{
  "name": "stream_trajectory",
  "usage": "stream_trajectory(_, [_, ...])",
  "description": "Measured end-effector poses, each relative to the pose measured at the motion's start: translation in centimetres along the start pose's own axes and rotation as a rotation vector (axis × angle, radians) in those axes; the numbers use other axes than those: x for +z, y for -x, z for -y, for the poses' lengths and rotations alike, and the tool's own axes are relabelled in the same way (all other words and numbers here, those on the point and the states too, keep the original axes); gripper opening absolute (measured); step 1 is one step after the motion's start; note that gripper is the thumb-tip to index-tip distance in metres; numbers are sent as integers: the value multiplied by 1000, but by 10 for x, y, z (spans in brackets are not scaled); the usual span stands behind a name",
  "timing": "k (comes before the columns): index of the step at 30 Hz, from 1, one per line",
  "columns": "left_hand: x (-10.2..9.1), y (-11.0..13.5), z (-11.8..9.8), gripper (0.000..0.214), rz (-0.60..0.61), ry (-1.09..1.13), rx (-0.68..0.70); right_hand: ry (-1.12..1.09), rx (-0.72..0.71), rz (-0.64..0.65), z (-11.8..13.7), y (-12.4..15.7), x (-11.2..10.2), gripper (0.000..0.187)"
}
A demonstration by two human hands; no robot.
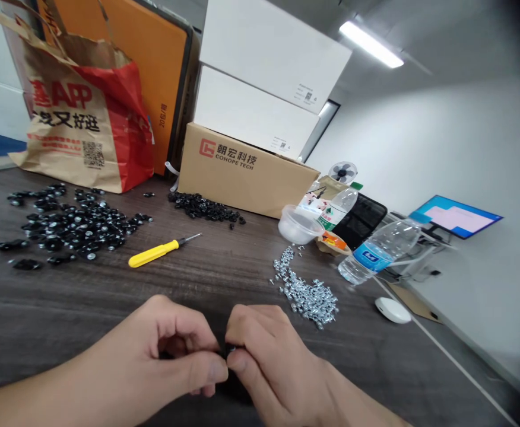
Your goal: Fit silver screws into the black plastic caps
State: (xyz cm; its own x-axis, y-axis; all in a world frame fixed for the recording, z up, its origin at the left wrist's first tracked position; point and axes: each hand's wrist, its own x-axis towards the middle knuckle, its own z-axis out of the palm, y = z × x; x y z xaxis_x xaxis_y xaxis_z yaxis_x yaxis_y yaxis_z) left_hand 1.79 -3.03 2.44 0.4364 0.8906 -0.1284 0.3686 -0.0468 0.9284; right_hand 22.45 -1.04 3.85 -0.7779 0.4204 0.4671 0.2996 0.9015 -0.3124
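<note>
Close together at the front of the dark table, my left hand (171, 353) and my right hand (271, 359) pinch a small black part (230, 348) between thumbs and fingers. Most of the part is hidden by my fingertips, so its shape is unclear. Beyond my left hand lies a yellow-handled screwdriver (153, 254), its shaft pointing right. A heap of small silver screws (311, 299) is spread beyond my right hand. Black parts with silver metal spots form a large pile (79, 225) at the left, and a smaller pile of black pieces (202, 207) lies near the cardboard box.
A paper bag (104, 130) stands at the back left. White boxes (260, 47) are stacked on a cardboard box (246, 175). To the right are a clear plastic tub (299, 228), water bottles (369, 261) and a white mouse (392, 310) by the table edge.
</note>
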Motion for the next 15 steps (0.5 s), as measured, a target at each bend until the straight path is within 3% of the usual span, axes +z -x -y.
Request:
stream_trajectory(2, [0, -1, -1, 23, -22, -79, 55, 11, 56, 4, 2, 0, 2, 30])
stream_trajectory(5, [0, -3, -1, 30, -137, -279, 229, -45, 286, -29, 12, -1, 7, 35])
stream_trajectory(7, [-1, -3, 0, 32, -163, -303, 218, -56, 359, -30, 16, -2, 8, 36])
stream_trajectory(11, [-3, -4, 3, 24, -20, 1, 18, 3, 299, -10, 12, -1, 2, 21])
stream_trajectory(13, [-3, -5, 3, 21, 60, 112, -2, 19, 192, 8, 7, 0, -2, 16])
stream_trajectory(15, [-1, -6, 4, 24, 27, 58, 25, 5, 143, 52, 6, -1, -4, 18])
